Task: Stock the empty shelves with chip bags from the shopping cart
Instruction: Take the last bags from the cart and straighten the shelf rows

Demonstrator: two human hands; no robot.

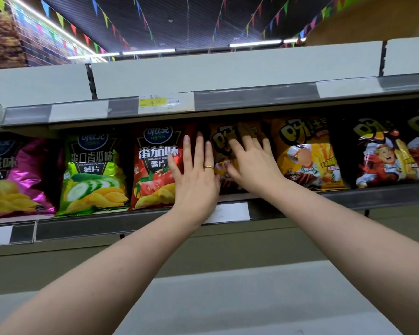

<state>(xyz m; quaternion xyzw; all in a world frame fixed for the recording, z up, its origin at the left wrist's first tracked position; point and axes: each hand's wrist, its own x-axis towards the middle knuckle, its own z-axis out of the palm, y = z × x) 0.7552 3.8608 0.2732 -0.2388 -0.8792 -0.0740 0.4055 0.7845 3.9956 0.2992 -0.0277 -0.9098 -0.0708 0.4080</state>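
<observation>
Packet (pixel 219 144) mostly hidden behind left hand (pixel 195 183), right hand (pixel 253 166), purple bag (pixel 22 170) cropped

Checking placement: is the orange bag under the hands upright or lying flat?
Upright: the orange bag stands front-out on the shelf, with the right hand flat against its front.

The single wide-angle view comes from the person's head, facing forward and tilted slightly upward, close enough to the stocked shelf (pixel 82 228) that it spans the frame, with the ceiling (pixel 179 20) above.
</observation>
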